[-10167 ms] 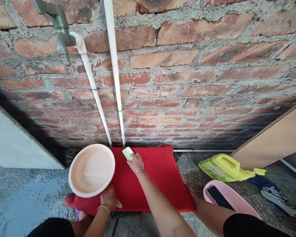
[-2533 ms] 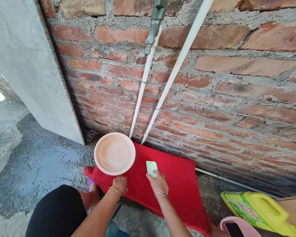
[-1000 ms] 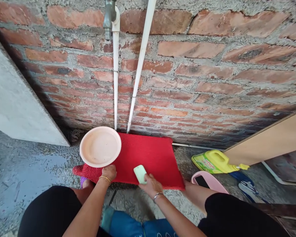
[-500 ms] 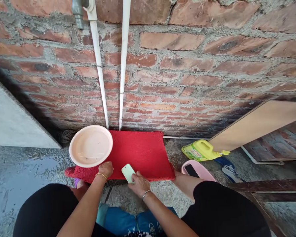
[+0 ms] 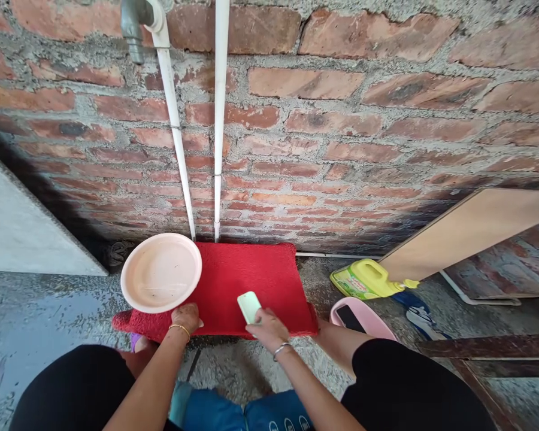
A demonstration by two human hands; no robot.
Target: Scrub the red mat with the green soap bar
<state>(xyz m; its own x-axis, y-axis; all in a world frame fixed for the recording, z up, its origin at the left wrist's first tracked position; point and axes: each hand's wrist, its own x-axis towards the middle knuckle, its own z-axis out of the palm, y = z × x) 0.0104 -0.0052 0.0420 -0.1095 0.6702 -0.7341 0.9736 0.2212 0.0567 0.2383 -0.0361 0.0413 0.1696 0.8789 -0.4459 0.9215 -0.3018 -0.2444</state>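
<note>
Right hand point(image 5: 270, 331) gripping a pale green block point(image 5: 248, 305) on or just above the red cloth point(image 5: 260, 269), left hand point(image 5: 185, 316) curled on the cloth beside the pink bowl point(image 5: 161, 272), can't tell if it pinches cloth, 2 white pipes point(image 5: 219, 120) behind

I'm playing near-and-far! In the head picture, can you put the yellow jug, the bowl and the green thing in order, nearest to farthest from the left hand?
1. Bowl: just beyond the left hand.
2. Green thing: to its right, in the right hand.
3. Yellow jug: far over on the right side.
</note>
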